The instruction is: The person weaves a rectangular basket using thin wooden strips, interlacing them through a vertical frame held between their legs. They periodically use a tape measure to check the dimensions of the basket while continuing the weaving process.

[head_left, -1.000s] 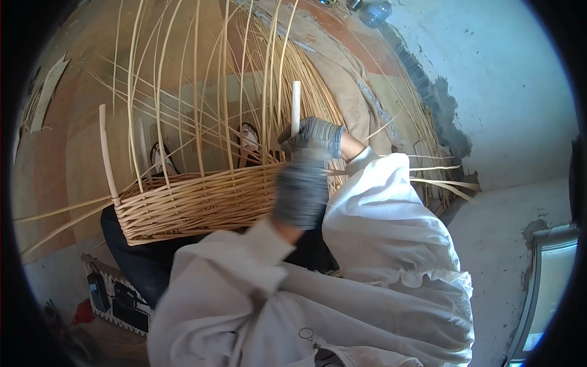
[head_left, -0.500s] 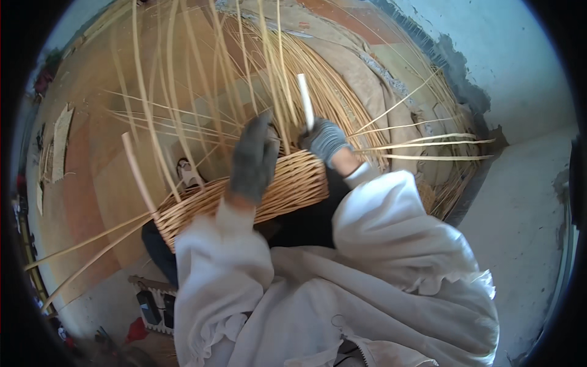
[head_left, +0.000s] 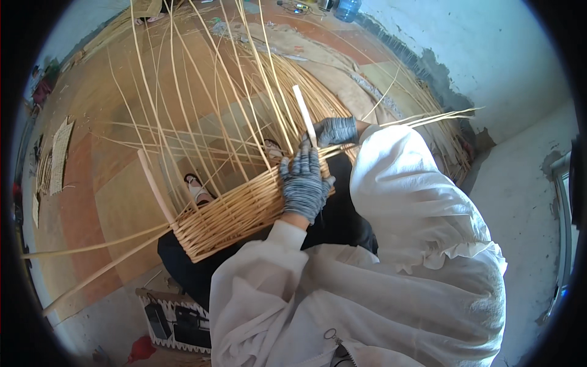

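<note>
A half-woven wicker basket (head_left: pixel 229 214) lies across my lap, with tall thin willow rods (head_left: pixel 177 67) standing up from its far edge. One thick pale stick (head_left: pixel 157 186) stands at its left corner and another pale stick (head_left: pixel 304 113) at its right corner. My left hand (head_left: pixel 304 186), in a grey striped glove, lies on the near wall by the right corner, fingers stretched toward the rim. Beyond that corner my right hand (head_left: pixel 337 131), gloved alike, has its fingers curled in behind the right stick. What they hold is hidden. Loose rod ends (head_left: pixel 428 116) stick out rightward past my right sleeve.
Two rod ends (head_left: pixel 98 244) reach out low on the left. A big bundle of rods (head_left: pixel 324 76) lies on the floor ahead, on cloth. Woven pieces (head_left: pixel 58 156) lie at left. A white crate (head_left: pixel 174 318) with dark items stands beside me. At far right is a wall (head_left: pixel 520 128).
My left hand has moved right and down from above the rim onto the basket's right end. My right hand has shifted slightly right behind the corner stick. The basket has shifted right and down in view.
</note>
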Tool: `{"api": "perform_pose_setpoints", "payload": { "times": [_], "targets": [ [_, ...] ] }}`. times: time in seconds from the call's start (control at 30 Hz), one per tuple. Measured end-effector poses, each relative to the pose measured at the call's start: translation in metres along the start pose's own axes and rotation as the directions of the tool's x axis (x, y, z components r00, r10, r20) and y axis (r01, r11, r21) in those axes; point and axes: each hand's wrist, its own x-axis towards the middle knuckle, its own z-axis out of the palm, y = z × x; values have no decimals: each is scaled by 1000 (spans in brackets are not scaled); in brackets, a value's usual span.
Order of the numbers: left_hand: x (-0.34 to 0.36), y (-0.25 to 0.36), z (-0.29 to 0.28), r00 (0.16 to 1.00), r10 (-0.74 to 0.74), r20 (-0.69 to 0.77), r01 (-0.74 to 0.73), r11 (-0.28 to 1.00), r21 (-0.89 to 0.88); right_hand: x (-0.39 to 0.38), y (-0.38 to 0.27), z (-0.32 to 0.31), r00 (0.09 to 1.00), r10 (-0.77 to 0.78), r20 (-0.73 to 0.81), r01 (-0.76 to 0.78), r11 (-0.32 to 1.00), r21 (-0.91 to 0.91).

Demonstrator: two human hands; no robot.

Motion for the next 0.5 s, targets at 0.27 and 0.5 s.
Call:
{"api": "perform_pose_setpoints", "payload": {
  "times": [0.27,0.5],
  "targets": [
    [6,-9,49,999,-13,40,12,999,30,56,8,-38,979,-96,-181,79,992,-99],
    [11,6,54,1000,-5,19,1,984,178,83,-3,-21,946,285,-158,-144,802,580]
  ]
}}
